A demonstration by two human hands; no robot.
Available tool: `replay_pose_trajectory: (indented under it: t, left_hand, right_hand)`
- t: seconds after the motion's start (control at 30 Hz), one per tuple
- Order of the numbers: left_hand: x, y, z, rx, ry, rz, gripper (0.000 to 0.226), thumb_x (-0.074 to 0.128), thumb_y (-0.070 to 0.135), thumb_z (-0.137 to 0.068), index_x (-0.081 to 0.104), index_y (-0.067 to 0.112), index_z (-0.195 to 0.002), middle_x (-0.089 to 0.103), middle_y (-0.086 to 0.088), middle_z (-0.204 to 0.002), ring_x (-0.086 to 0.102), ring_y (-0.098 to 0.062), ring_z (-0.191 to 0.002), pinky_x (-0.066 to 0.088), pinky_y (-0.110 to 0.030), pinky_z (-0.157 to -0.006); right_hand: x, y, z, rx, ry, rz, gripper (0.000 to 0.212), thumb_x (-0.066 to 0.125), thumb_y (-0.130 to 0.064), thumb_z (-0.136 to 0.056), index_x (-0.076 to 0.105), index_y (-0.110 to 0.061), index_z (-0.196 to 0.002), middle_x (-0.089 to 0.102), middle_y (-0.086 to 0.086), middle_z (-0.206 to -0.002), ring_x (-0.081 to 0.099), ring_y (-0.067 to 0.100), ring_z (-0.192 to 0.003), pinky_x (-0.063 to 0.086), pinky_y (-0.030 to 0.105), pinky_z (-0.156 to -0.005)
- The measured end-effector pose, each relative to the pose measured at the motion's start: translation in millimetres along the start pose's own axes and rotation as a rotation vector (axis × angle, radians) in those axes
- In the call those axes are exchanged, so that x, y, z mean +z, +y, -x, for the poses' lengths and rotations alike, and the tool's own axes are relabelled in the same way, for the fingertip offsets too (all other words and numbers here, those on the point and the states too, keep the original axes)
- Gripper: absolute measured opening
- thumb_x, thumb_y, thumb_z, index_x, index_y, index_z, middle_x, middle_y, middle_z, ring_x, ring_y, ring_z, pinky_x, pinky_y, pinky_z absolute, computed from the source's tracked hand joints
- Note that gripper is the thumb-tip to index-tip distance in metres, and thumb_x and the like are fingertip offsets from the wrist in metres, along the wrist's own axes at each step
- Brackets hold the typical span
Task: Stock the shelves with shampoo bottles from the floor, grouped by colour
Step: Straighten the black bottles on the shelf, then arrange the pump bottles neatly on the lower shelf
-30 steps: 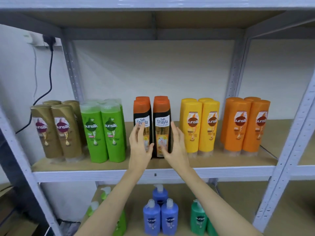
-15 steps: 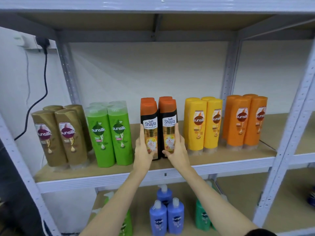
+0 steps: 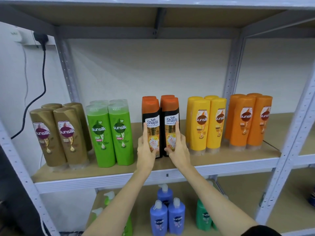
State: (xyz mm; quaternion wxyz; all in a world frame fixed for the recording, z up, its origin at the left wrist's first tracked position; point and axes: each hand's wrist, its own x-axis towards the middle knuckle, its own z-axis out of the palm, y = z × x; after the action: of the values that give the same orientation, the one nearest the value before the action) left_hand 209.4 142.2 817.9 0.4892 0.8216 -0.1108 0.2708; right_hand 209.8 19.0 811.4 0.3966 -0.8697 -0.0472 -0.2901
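Two black Shayla bottles with orange caps stand side by side at the middle of the shelf (image 3: 221,160), with more of the same behind them. My left hand (image 3: 146,149) grips the left Shayla bottle (image 3: 151,120) low on its front. My right hand (image 3: 178,149) grips the right Shayla bottle (image 3: 171,116) the same way. Left of them stand green bottles (image 3: 110,133) and gold-brown bottles (image 3: 58,137). To the right stand yellow bottles (image 3: 206,123) and orange bottles (image 3: 248,120).
On the lower shelf stand blue pump bottles (image 3: 167,217), dark green bottles (image 3: 203,217) and light green pump bottles (image 3: 109,198). Grey uprights (image 3: 294,133) frame the unit. A black cable (image 3: 43,79) hangs from a wall socket at the left.
My open hands beside the two front Shayla bottles have closed on them, thumbs on the labels. The bottles stand closer together and the view has come nearer.
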Motion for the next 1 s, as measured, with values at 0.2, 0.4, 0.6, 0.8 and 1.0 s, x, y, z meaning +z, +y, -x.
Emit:
replay_pose_trajectory:
  t: [0.2,0.4,0.6,0.8,1.0]
  left_hand:
    - [-0.2,-5.4,0.4,0.011,-0.003,0.002,0.104,0.067,-0.006,-0.076,0.0,0.04,-0.141,0.045,-0.01,-0.126,0.048,-0.019,-0.116,0.038,-0.03,-0.098]
    - [-4.7,-7.5,0.1,0.026,-0.028,0.012,0.099,0.066,-0.003,-0.078,0.001,0.038,-0.141,0.041,-0.011,-0.131,0.044,-0.02,-0.121,0.032,-0.024,-0.096]
    - [-37.6,-2.1,7.4,0.303,0.056,-0.025,0.063,0.059,0.01,-0.087,0.027,0.017,-0.141,0.04,-0.008,-0.137,0.038,-0.01,-0.126,0.032,-0.02,-0.106]
    - [-107.3,-11.4,8.4,0.474,0.376,-0.15,0.042,0.052,-0.001,-0.087,0.045,0.003,-0.128,0.047,-0.014,-0.131,0.042,-0.016,-0.125,0.03,-0.022,-0.109]
    - [-141.2,-52.1,12.1,0.171,0.306,-0.131,0.076,0.069,0.008,-0.079,0.025,0.016,-0.141,0.03,-0.014,-0.143,0.025,-0.015,-0.135,0.018,-0.016,-0.112]
  right_hand:
    - [0.2,2.0,1.6,-0.025,0.029,-0.014,0.108,0.07,-0.007,-0.078,-0.012,-0.043,-0.137,0.038,0.01,-0.136,0.048,0.025,-0.121,0.046,0.041,-0.094]
    - [-0.3,3.5,3.8,-0.04,0.029,-0.02,0.108,0.071,-0.008,-0.076,-0.01,-0.039,-0.14,0.031,0.011,-0.145,0.04,0.028,-0.13,0.042,0.047,-0.101]
    - [17.0,-26.3,7.6,-0.266,0.348,0.053,0.079,0.062,-0.014,-0.083,0.013,-0.026,-0.144,0.03,0.017,-0.148,0.027,0.034,-0.137,0.027,0.048,-0.111]
    - [49.7,-79.5,7.6,-0.421,0.33,-0.118,0.061,0.055,-0.009,-0.086,0.03,-0.014,-0.142,0.04,0.013,-0.143,0.034,0.019,-0.133,0.024,0.023,-0.112]
    - [82.6,-91.6,23.0,-0.313,-0.058,-0.236,0.101,0.071,-0.022,-0.079,-0.003,-0.041,-0.145,0.023,0.007,-0.15,0.026,0.019,-0.139,0.035,0.032,-0.108]
